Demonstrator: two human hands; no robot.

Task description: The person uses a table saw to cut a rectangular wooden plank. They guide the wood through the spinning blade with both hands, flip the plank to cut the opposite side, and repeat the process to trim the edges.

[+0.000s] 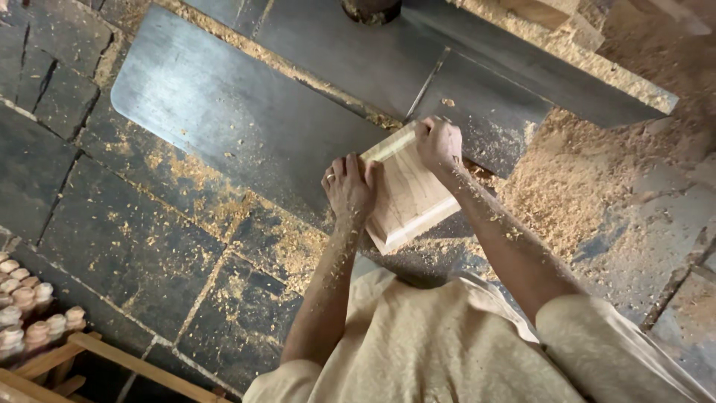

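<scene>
Together two hands (395, 168) press one wooden panel (409, 195) onto one metal table (224, 104)

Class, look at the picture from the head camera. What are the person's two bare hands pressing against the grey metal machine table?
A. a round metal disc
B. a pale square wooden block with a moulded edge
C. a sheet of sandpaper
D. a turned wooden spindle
B: the left hand and the right hand both rest on a pale square wooden block with a moulded edge, lying on the sawdust-strewn grey metal machine table.
</scene>
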